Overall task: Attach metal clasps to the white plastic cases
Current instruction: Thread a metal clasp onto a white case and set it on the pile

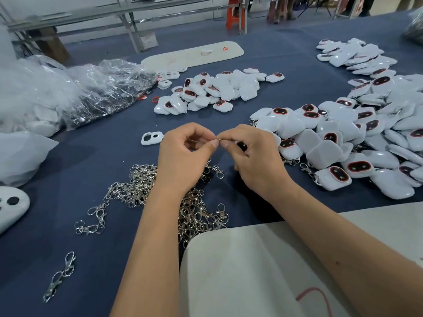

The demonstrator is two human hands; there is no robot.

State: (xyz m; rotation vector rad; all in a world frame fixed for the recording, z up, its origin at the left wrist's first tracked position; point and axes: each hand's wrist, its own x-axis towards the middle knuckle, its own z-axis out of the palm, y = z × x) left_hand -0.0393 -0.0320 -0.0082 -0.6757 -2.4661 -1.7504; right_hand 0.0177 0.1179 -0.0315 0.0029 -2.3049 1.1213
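Overhead, a blue cloth (96, 161) covers the table — benches (128, 13) behind.

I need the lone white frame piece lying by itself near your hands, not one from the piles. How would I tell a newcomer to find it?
Start at the left hand on the blue table cloth. Just beyond its knuckles, to the left, lies the white frame piece, alone and flat. Unlike the piled white cases with red-rimmed dark ovals, it is an empty shell with two open holes.

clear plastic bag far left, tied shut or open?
Cannot tell. The clear plastic bag lies crumpled on its side on the blue table, dark contents showing through; no mouth or knot is visible.
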